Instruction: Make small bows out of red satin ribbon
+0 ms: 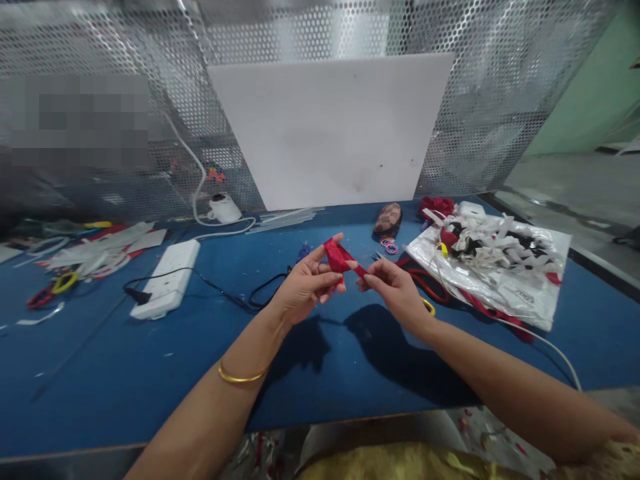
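A short strip of red ribbon [339, 257] is held between both hands above the blue table [150, 373]. My left hand [305, 285] pinches its left end, with the ribbon looped over the fingertips. My right hand [395, 291] pinches the other end between thumb and forefinger. Both hands hover a little above the table's middle, and a gold bangle [240, 377] circles my left wrist.
A white power strip [167, 277] with black cable lies at left. At right, a plastic sheet [500, 273] carries white, red and black ribbon pieces. Small hair bands [389, 247] and a brown patterned piece [388, 219] lie behind. A white board [333, 130] leans on perforated metal.
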`<state>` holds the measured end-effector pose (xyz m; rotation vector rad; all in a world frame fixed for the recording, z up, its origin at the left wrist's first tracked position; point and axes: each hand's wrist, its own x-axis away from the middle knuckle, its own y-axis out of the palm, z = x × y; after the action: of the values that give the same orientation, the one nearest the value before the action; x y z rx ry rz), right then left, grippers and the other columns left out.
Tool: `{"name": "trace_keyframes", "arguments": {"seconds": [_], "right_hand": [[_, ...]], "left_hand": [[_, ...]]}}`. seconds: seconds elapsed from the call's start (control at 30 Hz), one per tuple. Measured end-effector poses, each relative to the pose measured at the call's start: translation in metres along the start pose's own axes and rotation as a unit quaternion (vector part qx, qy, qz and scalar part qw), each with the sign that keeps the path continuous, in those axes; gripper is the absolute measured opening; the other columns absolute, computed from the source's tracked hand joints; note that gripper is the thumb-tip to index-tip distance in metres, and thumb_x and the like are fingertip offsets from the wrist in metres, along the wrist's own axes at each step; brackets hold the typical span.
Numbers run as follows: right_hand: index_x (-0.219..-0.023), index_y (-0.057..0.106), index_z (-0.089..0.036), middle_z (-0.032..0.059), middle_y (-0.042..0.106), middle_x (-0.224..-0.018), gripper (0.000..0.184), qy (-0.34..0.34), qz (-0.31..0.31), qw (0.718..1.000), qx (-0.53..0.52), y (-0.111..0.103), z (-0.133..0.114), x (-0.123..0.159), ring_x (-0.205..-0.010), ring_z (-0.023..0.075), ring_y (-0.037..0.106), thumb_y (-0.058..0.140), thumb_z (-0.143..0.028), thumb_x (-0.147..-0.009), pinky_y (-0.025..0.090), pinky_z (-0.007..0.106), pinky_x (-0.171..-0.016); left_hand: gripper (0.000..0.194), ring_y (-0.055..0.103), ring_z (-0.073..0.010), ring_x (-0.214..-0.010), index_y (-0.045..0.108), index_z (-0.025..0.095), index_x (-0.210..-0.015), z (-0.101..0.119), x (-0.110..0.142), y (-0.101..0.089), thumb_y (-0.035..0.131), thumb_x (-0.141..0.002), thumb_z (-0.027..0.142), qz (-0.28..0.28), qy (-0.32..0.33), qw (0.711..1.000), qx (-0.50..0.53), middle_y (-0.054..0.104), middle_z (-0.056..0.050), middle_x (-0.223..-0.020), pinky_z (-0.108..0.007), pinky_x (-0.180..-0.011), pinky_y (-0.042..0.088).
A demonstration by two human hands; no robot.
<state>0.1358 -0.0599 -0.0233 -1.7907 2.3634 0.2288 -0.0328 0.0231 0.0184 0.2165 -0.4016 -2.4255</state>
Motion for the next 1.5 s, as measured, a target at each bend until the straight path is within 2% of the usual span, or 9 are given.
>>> {"name": "trace_keyframes", "arguments": {"seconds": [0.13,0.27,0.43,0.6,0.77,0.97,1.1,1.33,1.5], "right_hand": [[-0.077,0.056,-0.018,-0.0017,0.059,-0.069,0.01,-0.054,0.011,0.992,0.11,0.001,0.002,0.005,-0.065,0.012,0.055,0.06,-0.026,-0.081,0.043,0.025,-0.063],[-0.099,0.055,-0.019,-0.0025,0.061,-0.071,0.019,-0.091,0.007,0.988,0.128,0.004,-0.002,0.011,-0.068,0.0132,0.058,0.06,-0.02,-0.081,0.046,0.027,-0.068],[-0.089,0.066,-0.018,0.0021,0.068,-0.081,0.009,-0.147,-0.062,0.98,0.117,0.001,-0.01,0.011,-0.075,0.0143,0.063,0.061,-0.023,-0.083,0.049,0.028,-0.072],[-0.105,0.066,-0.019,0.0048,0.071,-0.094,0.021,-0.158,-0.137,0.975,0.077,-0.006,-0.016,0.007,-0.089,0.0171,0.066,0.055,-0.021,-0.087,0.051,0.033,-0.084],[-0.098,0.068,-0.021,0.003,0.07,-0.089,0.016,-0.226,-0.082,0.957,0.165,-0.01,-0.013,0.005,-0.085,0.0162,0.065,0.059,-0.02,-0.086,0.05,0.029,-0.08],[-0.092,0.068,-0.022,0.002,0.066,-0.081,0.015,-0.316,-0.051,0.908,0.27,-0.011,-0.017,0.004,-0.077,0.0142,0.06,0.055,-0.016,-0.088,0.043,0.03,-0.075],[-0.089,0.069,-0.023,0.0022,0.061,-0.078,0.013,-0.323,-0.006,0.898,0.3,-0.012,-0.017,0.002,-0.076,0.0146,0.057,0.056,-0.019,-0.088,0.041,0.031,-0.074],[-0.084,0.068,-0.024,-0.001,0.064,-0.075,0.013,-0.363,0.001,0.856,0.367,-0.011,-0.004,-0.002,-0.071,0.0117,0.058,0.057,-0.021,-0.088,0.035,0.033,-0.079],[-0.081,0.068,-0.024,-0.0002,0.066,-0.076,0.009,-0.357,-0.003,0.847,0.393,-0.009,-0.003,-0.002,-0.072,0.0135,0.057,0.06,-0.023,-0.086,0.033,0.034,-0.078]], "left_hand": [[0.078,0.063,-0.0079,-0.059,0.036,0.028,-0.14,-0.002,-0.002,0.0,0.07,-0.073,0.009,0.018,-0.009,1.0,0.006,0.07,-0.008,-0.104,-0.011,-0.04,0.036],[0.08,0.065,-0.0095,-0.061,0.033,0.028,-0.141,-0.006,-0.004,-0.001,0.07,-0.073,0.012,0.029,-0.004,0.999,-0.023,0.068,-0.01,-0.108,-0.011,-0.038,0.036],[0.082,0.065,-0.0109,-0.062,0.028,0.028,-0.144,-0.008,-0.005,-0.003,0.069,-0.074,0.015,0.011,-0.013,0.997,-0.069,0.066,-0.012,-0.113,-0.012,-0.038,0.036],[0.087,0.063,-0.0097,-0.059,0.025,0.026,-0.145,-0.005,-0.004,-0.005,0.071,-0.072,0.014,0.009,-0.03,0.995,-0.094,0.068,-0.011,-0.109,-0.013,-0.039,0.038],[0.087,0.064,-0.0123,-0.062,0.021,0.024,-0.146,-0.006,-0.002,-0.003,0.068,-0.074,0.016,-0.008,-0.04,0.99,-0.135,0.07,-0.008,-0.093,-0.013,-0.04,0.038],[0.083,0.064,-0.0136,-0.062,0.02,0.021,-0.147,-0.008,-0.002,0.001,0.063,-0.076,0.014,-0.04,-0.046,0.984,-0.166,0.066,-0.003,-0.078,-0.014,-0.04,0.04],[0.078,0.064,-0.0143,-0.06,0.026,0.019,-0.144,-0.012,-0.002,0.004,0.061,-0.076,0.012,-0.065,-0.057,0.978,-0.19,0.066,-0.003,-0.075,-0.015,-0.04,0.039],[0.072,0.065,-0.0165,-0.063,0.03,0.019,-0.143,-0.022,-0.001,0.014,0.055,-0.076,0.009,-0.08,-0.068,0.964,-0.245,0.064,-0.003,-0.074,-0.015,-0.041,0.04],[0.074,0.067,-0.0174,-0.061,0.027,0.02,-0.144,-0.024,0.0,0.017,0.053,-0.076,0.008,-0.095,-0.079,0.964,-0.235,0.062,-0.001,-0.07,-0.016,-0.04,0.04]]}}
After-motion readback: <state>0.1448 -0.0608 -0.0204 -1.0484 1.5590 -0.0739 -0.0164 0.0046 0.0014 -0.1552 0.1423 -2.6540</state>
